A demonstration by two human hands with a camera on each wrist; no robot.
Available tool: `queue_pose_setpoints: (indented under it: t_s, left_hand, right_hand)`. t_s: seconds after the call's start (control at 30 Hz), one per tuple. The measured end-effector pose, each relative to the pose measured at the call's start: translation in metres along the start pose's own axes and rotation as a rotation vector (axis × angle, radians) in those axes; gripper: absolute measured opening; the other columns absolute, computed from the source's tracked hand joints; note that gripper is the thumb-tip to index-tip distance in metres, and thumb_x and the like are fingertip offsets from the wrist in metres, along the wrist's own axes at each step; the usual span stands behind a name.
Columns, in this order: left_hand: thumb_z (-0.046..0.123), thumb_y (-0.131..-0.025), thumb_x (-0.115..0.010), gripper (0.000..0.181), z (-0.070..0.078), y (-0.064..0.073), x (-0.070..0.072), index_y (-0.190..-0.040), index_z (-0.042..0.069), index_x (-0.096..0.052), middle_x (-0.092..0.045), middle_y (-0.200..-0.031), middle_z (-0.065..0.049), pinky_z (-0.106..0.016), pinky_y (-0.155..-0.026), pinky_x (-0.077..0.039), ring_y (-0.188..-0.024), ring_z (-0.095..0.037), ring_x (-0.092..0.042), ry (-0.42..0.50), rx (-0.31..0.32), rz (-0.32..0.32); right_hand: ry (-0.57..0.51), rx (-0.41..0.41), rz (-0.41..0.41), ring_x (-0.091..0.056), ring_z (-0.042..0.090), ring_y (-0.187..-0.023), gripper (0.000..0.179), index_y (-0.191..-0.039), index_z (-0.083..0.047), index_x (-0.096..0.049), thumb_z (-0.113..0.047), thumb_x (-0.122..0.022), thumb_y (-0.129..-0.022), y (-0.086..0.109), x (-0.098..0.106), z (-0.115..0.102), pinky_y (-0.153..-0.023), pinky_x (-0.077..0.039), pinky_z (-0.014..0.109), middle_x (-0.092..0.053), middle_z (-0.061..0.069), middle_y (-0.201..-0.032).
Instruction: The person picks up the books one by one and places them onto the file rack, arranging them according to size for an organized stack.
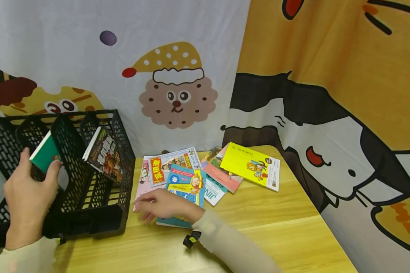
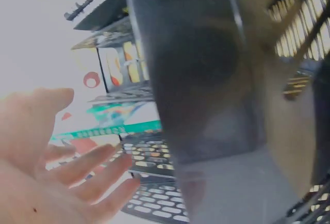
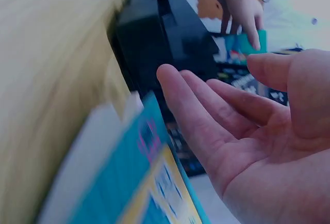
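A green book (image 1: pixel 47 154) stands upright in a slot of the black perforated file rack (image 1: pixel 83 222), at the left in the head view. My left hand (image 1: pixel 30 195) is around its near edge, thumb on one side and fingers on the other. In the left wrist view, the fingers of that left hand (image 2: pixel 67 162) look spread and loose about the green book (image 2: pixel 118 126). My right hand (image 1: pixel 171 206), fingers relaxed, hovers over a blue and yellow book (image 1: pixel 188 189) on the table; it holds nothing in the right wrist view.
A dark-covered book (image 1: pixel 106 155) leans in another rack slot. Beside the blue book lie a pink book (image 1: pixel 143 176), a yellow book (image 1: pixel 251 165) and several overlapping others on the wooden table (image 1: pixel 276 227). A printed curtain (image 1: pixel 177 22) hangs behind.
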State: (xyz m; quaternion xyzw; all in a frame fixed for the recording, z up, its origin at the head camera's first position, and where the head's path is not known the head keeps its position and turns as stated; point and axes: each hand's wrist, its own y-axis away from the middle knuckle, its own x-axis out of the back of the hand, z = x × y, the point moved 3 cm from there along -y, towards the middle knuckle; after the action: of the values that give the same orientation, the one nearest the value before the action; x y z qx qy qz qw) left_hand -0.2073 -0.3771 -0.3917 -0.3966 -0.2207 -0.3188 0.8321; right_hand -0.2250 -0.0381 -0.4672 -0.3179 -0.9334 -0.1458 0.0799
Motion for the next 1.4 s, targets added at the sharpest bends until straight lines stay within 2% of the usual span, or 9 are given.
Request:
queue_pose_setpoints:
  t_s: [0.1, 0.27, 0.37, 0.43, 0.63, 0.87, 1.03, 1.17, 1.4]
  left_hand:
    - [0.036, -0.111, -0.06, 0.073, 0.008, 0.001, 0.006, -0.175, 0.014, -0.033, -0.054, -0.162, -0.034, -0.072, -0.126, -0.037, -0.143, -0.062, -0.052, 0.026, -0.028, 0.062]
    - [0.038, -0.111, -0.058, 0.059, 0.024, 0.006, 0.015, -0.158, 0.004, -0.059, -0.058, -0.155, -0.034, -0.065, -0.129, -0.03, -0.143, -0.059, -0.049, 0.114, -0.181, 0.279]
    - [0.034, -0.11, -0.061, 0.047, 0.04, 0.011, 0.016, -0.126, -0.007, -0.077, -0.072, -0.122, -0.038, -0.044, -0.121, -0.039, -0.115, -0.058, -0.062, 0.184, -0.307, 0.415]
    - [0.03, -0.109, -0.063, 0.044, 0.053, 0.016, 0.013, -0.109, -0.011, -0.079, -0.074, -0.101, -0.038, -0.023, -0.11, -0.04, -0.094, -0.045, -0.067, 0.235, -0.364, 0.421]
    - [0.019, -0.106, -0.071, 0.028, 0.093, 0.038, -0.006, -0.108, -0.005, -0.083, -0.079, -0.089, -0.027, 0.0, -0.085, -0.035, -0.088, 0.026, -0.045, 0.345, -0.462, 0.151]
    - [0.019, -0.108, -0.072, 0.019, 0.143, 0.073, -0.057, -0.119, 0.01, -0.084, -0.08, -0.089, -0.007, -0.021, -0.067, -0.049, -0.073, -0.009, -0.065, 0.246, -0.471, -0.213]
    - [0.026, -0.111, -0.069, 0.025, 0.172, 0.092, -0.098, -0.125, 0.011, -0.082, -0.083, -0.097, -0.008, -0.037, -0.065, -0.054, -0.078, -0.022, -0.073, 0.249, -0.47, -0.38]
    - [0.032, -0.111, -0.067, 0.032, 0.179, 0.1, -0.121, -0.132, 0.011, -0.079, -0.084, -0.102, -0.008, -0.037, -0.065, -0.053, -0.077, -0.021, -0.073, 0.215, -0.401, -0.501]
    - [0.045, -0.112, -0.061, 0.052, 0.171, 0.118, -0.147, -0.142, 0.004, -0.072, -0.08, -0.109, -0.01, -0.046, -0.076, -0.056, -0.086, -0.024, -0.071, 0.006, -0.274, -0.826]
  right_hand:
    - [0.018, 0.025, 0.026, -0.083, 0.024, -0.102, 0.043, -0.147, -0.006, -0.07, -0.035, -0.058, -0.117, 0.011, 0.018, 0.001, -0.08, -0.067, 0.034, -0.081, 0.009, -0.129]
    - [0.034, 0.036, 0.116, -0.082, 0.027, -0.107, 0.043, -0.149, -0.007, -0.068, -0.034, -0.057, -0.117, 0.03, 0.054, 0.006, -0.091, -0.068, 0.043, -0.079, 0.017, -0.131]
    - [0.041, 0.031, 0.179, -0.081, 0.034, -0.111, 0.044, -0.149, -0.006, -0.068, -0.035, -0.057, -0.117, 0.042, 0.078, 0.009, -0.095, -0.067, 0.051, -0.079, 0.018, -0.131]
    - [0.072, 0.015, 0.221, -0.081, 0.037, -0.111, 0.047, -0.149, -0.005, -0.067, -0.038, -0.056, -0.118, 0.051, 0.093, 0.011, -0.096, -0.066, 0.055, -0.079, 0.017, -0.13]
    - [0.152, -0.053, 0.343, -0.079, 0.037, -0.112, 0.054, -0.153, -0.003, -0.063, -0.043, -0.056, -0.116, 0.071, 0.13, 0.022, -0.096, -0.066, 0.051, -0.077, 0.019, -0.134]
    - [0.153, -0.201, 0.444, -0.079, 0.033, -0.112, 0.053, -0.154, -0.007, -0.063, -0.043, -0.059, -0.116, 0.089, 0.158, 0.037, -0.092, -0.067, 0.046, -0.073, 0.018, -0.139]
    - [0.196, -0.261, 0.444, -0.078, 0.032, -0.105, 0.049, -0.147, -0.005, -0.067, -0.042, -0.06, -0.115, 0.094, 0.165, 0.042, -0.087, -0.068, 0.042, -0.074, 0.017, -0.129]
    - [0.212, -0.295, 0.412, -0.076, 0.029, -0.1, 0.05, -0.142, -0.005, -0.071, -0.045, -0.062, -0.114, 0.094, 0.165, 0.047, -0.085, -0.067, 0.04, -0.075, 0.015, -0.125]
    - [0.216, -0.34, 0.416, -0.073, 0.029, -0.091, 0.044, -0.127, -0.005, -0.076, -0.044, -0.062, -0.114, 0.094, 0.164, 0.055, -0.079, -0.065, 0.037, -0.076, 0.015, -0.111]
